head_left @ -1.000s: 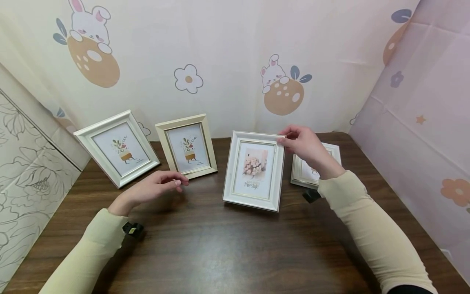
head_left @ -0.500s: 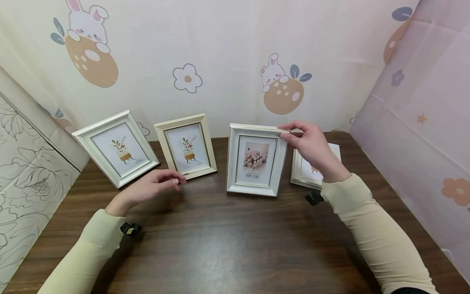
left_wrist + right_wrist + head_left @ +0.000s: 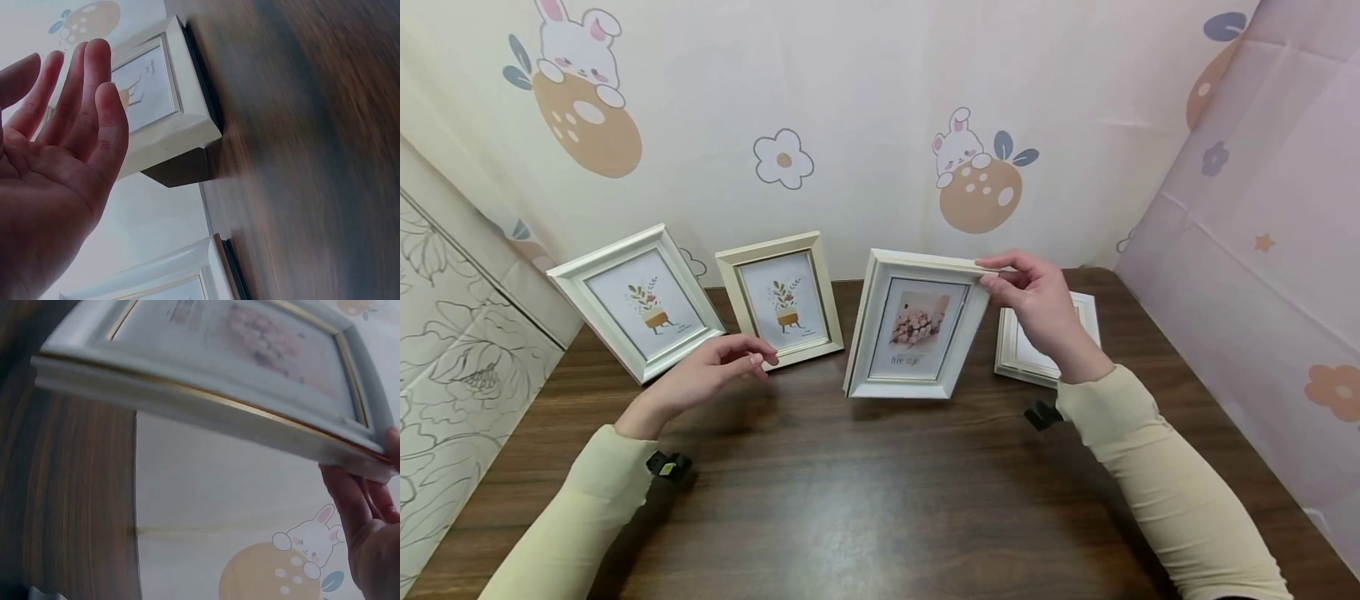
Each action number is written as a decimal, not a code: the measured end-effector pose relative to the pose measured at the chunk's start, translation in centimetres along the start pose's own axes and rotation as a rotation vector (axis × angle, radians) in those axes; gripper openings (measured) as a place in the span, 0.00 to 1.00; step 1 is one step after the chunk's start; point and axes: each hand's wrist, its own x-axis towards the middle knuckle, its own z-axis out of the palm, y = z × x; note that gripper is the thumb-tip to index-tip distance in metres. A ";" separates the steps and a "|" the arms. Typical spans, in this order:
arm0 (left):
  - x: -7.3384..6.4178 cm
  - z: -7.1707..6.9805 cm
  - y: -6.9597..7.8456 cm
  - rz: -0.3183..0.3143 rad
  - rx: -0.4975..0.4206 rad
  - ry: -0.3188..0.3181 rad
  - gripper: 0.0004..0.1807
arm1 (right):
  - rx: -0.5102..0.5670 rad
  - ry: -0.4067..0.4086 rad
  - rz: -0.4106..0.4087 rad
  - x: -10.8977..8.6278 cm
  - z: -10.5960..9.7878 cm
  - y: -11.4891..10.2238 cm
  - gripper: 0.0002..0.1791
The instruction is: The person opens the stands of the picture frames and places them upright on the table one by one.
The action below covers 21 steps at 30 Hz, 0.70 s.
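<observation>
My right hand (image 3: 1033, 302) pinches the upper right corner of a white photo frame (image 3: 862, 333) with a rose picture and "free style" lettering. In the right wrist view the same photo frame (image 3: 206, 403) is tilted, its gold-lined side edge showing, and thumb and fingers grip one corner. Whether its bottom edge touches the table cannot be told. My left hand (image 3: 711, 372) hovers with relaxed fingers in front of a cream photo frame (image 3: 833, 304), holding nothing. The left wrist view shows that hand (image 3: 56, 181) open, palm visible, beside the cream frame (image 3: 175, 134).
A white photo frame (image 3: 688, 356) leans back at the far left. Another, smaller frame (image 3: 1086, 312) stands at the right, partly hidden behind my right hand. All are on the dark wooden table (image 3: 850, 492), with a bunny-print curtain (image 3: 865, 100) behind.
My right hand has raised the rose-picture frame's lower edge, then swung and tilted the frame so its bottom lies farther left. The left hand has barely moved.
</observation>
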 end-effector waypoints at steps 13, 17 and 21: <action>0.5 1.0 0.5 0.019 0.007 -0.045 0.12 | 0.546 -0.113 -0.064 0.3 0.3 0.6 0.09; 0.5 1.3 0.7 0.038 0.020 -0.053 0.12 | 0.609 -0.140 -0.052 0.3 0.3 0.7 0.09; 0.6 1.5 1.0 0.049 0.044 -0.060 0.11 | 0.708 -0.194 -0.059 0.4 0.3 0.9 0.09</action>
